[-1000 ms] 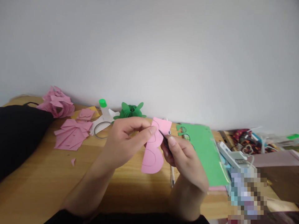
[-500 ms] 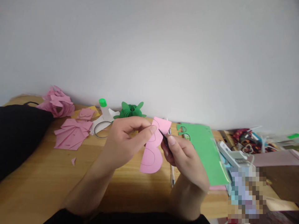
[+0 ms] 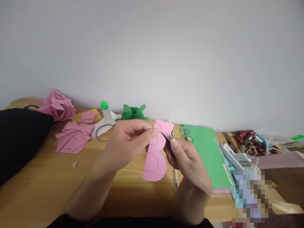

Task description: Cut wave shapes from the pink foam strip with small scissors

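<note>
Between the thumb and fingers of my left hand point(image 3: 128, 139) is a strip of pink paper point(image 3: 153, 166) with a scalloped right edge and curved pencil lines drawn inside its lobes. My right hand point(image 3: 185, 155) is closed round dark scissors point(image 3: 168, 142); their handles are hidden by the fingers. The tip of the blades meets the paper's right edge near its uncut upper corner. Below the right hand, a white pen-like stick point(image 3: 175, 180) lies on the wooden table point(image 3: 133, 196).
Behind the hands stands a green pleated paper figure point(image 3: 134, 112). To the left are a glue stick point(image 3: 104, 109), a tape ring point(image 3: 97, 134), pink folded paper pieces point(image 3: 73, 137) and a black bag-like item point(image 3: 21, 136). Green card point(image 3: 206, 155) lies right, beside clutter.
The lower end of the pink paper has swung slightly down and right. Both hands and the scissors stay almost in place, and the blade tip remains at the paper.
</note>
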`<state>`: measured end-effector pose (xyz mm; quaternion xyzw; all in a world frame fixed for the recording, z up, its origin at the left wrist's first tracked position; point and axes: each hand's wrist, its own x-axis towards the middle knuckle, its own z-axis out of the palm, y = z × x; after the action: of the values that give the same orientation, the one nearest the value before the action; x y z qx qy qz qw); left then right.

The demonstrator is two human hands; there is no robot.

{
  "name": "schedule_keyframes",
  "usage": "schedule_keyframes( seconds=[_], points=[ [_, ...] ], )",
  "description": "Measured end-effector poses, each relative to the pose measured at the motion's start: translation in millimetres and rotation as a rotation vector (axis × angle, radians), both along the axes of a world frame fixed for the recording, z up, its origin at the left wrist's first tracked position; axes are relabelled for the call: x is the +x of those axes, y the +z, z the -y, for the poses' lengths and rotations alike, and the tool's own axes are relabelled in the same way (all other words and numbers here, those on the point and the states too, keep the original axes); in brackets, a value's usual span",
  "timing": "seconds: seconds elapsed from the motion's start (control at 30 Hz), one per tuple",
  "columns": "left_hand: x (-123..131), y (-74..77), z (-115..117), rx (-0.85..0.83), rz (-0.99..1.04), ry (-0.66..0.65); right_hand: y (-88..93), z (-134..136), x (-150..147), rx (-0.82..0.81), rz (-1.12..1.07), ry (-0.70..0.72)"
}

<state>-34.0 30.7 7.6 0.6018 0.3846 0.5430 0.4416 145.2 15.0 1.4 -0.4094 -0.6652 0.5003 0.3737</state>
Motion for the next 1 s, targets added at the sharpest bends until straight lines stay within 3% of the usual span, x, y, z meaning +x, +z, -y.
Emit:
schedule_keyframes(
  seconds=[0.53,1.0],
  points=[
    [6.2,6.2,2.2,-0.069,0.007,-0.121,-4.0,0.0,-3.2,-0.057,-0.028,-0.086],
    [6.4,5.9,0.5,-0.087,-0.016,-0.133,-6.1,0.5,-2.2,-0.093,-0.099,-0.034]
  ],
)
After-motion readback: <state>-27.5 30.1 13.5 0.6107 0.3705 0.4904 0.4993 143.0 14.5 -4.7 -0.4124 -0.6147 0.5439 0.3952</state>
